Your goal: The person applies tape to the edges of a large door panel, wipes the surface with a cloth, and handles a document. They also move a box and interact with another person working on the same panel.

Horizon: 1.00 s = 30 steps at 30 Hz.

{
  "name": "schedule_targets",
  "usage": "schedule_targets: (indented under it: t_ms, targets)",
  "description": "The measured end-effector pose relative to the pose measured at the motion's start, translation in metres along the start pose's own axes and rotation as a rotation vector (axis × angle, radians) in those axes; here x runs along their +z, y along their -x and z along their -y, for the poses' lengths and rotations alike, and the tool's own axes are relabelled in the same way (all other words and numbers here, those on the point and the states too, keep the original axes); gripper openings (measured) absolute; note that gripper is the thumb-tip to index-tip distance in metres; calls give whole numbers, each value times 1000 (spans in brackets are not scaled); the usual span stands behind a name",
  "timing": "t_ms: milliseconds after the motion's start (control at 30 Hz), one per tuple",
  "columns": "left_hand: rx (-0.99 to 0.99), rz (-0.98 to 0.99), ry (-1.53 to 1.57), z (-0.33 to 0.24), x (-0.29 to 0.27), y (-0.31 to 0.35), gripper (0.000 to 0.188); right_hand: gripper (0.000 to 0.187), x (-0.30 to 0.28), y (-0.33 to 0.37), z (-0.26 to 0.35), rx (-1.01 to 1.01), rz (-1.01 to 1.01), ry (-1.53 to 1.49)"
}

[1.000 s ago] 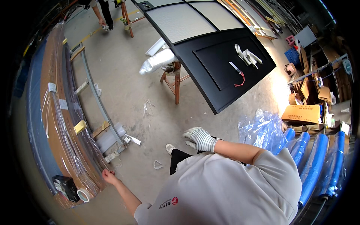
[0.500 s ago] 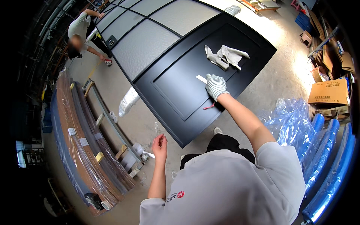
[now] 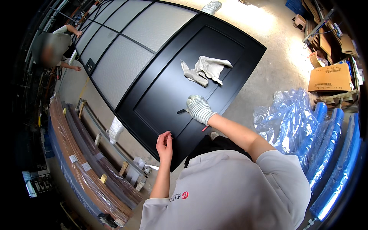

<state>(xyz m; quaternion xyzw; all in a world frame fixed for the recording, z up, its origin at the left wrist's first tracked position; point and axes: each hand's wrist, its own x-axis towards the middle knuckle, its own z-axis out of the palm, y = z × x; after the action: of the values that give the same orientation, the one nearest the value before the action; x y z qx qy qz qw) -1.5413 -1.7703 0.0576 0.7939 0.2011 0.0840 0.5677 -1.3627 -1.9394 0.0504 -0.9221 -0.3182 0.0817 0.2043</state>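
A large black door (image 3: 153,100) with a framed lower panel and textured glass panes (image 3: 128,61) lies in front of me. My right hand (image 3: 200,109), in a striped grey-white glove, is closed around a flat-bladed scraper (image 3: 181,111) over the panel; its handle is hidden in the fist. A small red strip (image 3: 205,128) shows beside that wrist. My bare left hand (image 3: 165,146) holds nothing, its fingers loosely bent and partly apart, by the door's near left edge. A crumpled grey-white cloth (image 3: 209,69) lies on the panel beyond the glove.
Another person (image 3: 53,48) stands at the door's far left side. Plastic-wrapped long profiles (image 3: 84,161) lie on the floor at left. Blue film-wrapped rolls (image 3: 326,145) and crumpled clear plastic (image 3: 281,119) are at right, below a cardboard box (image 3: 330,78).
My body and view have shifted nearer the door. The right hand with the scraper is lower in view; its blade now looks dark. My left hand has come beside the door's edge.
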Motion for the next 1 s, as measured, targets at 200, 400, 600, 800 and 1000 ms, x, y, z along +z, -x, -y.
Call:
schedule_targets:
  t_ms: [200, 400, 600, 800, 1000]
  targets:
    - [134, 13, 29, -31, 36, -50, 18, 25, -23, -4, -38, 493, -25, -1341]
    - [248, 54, -75, -70, 86, -88, 26, 19, -112, 18, -125, 659, -140, -1766]
    - [525, 114, -387, -110, 192, -150, 41, 37, -221, 3, -290, 483, -556, -1639]
    - [80, 280, -974, -130, 306, -207, 66, 44, -238, -88, -495, 689, -563, -1250]
    - [75, 187, -1156, -113, 333, -225, 61, 44, -162, -223, -573, 716, -112, -1383]
